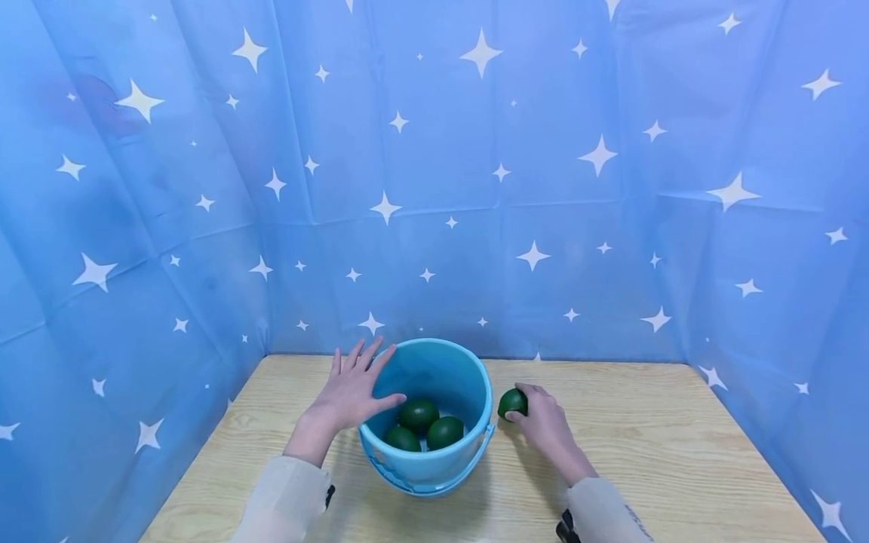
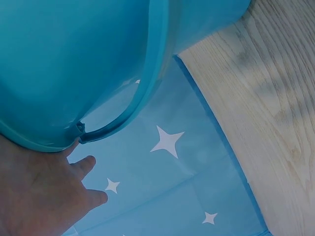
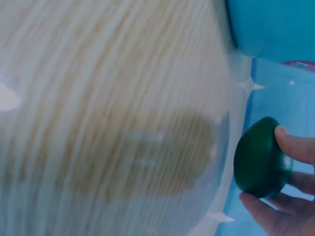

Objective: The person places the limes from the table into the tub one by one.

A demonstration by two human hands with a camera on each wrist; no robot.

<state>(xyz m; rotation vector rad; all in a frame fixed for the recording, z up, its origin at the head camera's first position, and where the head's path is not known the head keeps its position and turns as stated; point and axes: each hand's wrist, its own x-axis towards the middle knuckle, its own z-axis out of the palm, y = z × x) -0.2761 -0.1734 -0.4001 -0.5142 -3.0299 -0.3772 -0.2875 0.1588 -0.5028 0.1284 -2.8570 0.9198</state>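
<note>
A light blue bucket (image 1: 475,385) stands upright on the table, with three dark green limes (image 1: 418,415) inside it. My left hand (image 1: 349,396) is at the bucket's left side, fingers spread and thumb reaching over the opening. In the left wrist view, that hand (image 2: 39,187) lies against the bucket's rim (image 2: 37,146). To the right of the bucket, my right hand (image 1: 548,428) holds another lime (image 1: 511,403) between thumb and fingers. The right wrist view shows this lime (image 3: 261,160) smooth and oval, held above the tabletop.
The bucket's handle (image 1: 434,492) hangs down at its front. A pale wood-grain table (image 1: 679,452) extends on both sides. Blue curtains with white stars (image 1: 434,151) enclose the table's back, left and right.
</note>
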